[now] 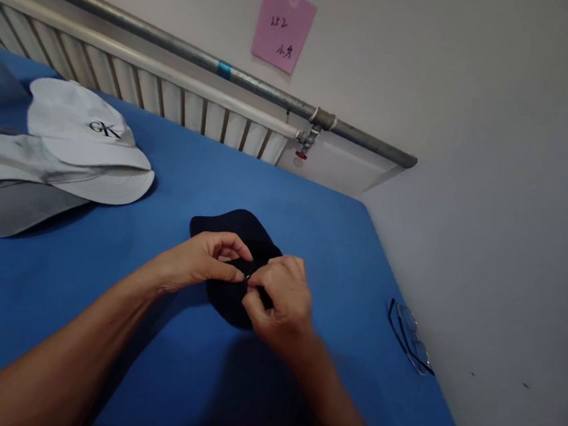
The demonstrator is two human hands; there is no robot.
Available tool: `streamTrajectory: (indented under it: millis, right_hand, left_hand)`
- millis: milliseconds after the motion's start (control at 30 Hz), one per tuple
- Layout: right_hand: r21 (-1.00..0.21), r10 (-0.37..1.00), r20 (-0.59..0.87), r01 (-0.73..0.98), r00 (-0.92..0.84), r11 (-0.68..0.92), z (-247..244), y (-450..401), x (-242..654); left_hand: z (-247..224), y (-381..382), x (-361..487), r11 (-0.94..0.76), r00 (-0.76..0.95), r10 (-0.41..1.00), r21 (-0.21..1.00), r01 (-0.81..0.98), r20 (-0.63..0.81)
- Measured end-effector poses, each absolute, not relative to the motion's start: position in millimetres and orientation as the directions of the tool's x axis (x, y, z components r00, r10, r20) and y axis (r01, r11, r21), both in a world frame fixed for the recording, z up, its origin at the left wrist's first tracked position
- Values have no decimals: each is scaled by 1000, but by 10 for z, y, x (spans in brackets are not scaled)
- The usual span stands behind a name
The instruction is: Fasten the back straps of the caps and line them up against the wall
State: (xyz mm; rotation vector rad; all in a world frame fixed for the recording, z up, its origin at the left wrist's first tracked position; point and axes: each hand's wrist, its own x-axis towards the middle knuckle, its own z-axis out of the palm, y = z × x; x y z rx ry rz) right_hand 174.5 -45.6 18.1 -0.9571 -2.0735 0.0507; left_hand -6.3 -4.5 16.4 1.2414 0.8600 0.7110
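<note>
A dark navy or black cap (227,305) lies on the blue surface in the middle of the head view, its brim pointing to the upper left. My left hand (214,256) grips it from the left with curled thumb and forefinger. From the right, my right hand (283,293) pinches the cap close to my left thumb tip. Between the two hands a small shiny metal piece (247,278) shows, perhaps a strap buckle. Both hands cover much of the cap's middle, so the strap itself is hard to make out.
White caps (91,131) and a grey cap (18,207) are stacked at the left on the blue table (182,170). Eyeglasses (410,339) lie by the right edge. Behind run a radiator (169,101), a metal pipe (155,38) and a wall with a pink note (284,25).
</note>
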Motion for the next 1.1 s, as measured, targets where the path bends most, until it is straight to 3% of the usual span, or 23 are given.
streamTrajectory:
  millis: [133, 433, 667, 933, 1100]
  right_hand:
    - [-364, 649, 640, 582, -411, 727, 187, -452, 1754]
    - [-706, 816, 506, 410, -279, 578, 197, -384, 1902]
    - [-759, 832, 464, 347, -304, 550, 166, -352, 1906]
    - [-717, 817, 491, 392, -301, 576, 151, -383, 1833]
    - [-873, 911, 333, 286, -243, 396, 149, -354, 1904]
  left_hand:
    - [159, -43, -74, 168, 493, 858, 986, 3, -147]
    - [183, -38, -97, 204, 454, 875, 979, -29, -169]
    - [161, -38, -109, 174, 476, 867, 985, -11, -148]
    - [173, -37, -105, 142, 492, 859, 989, 31, -138]
    - [174, -41, -122, 186, 483, 864, 982, -39, -144]
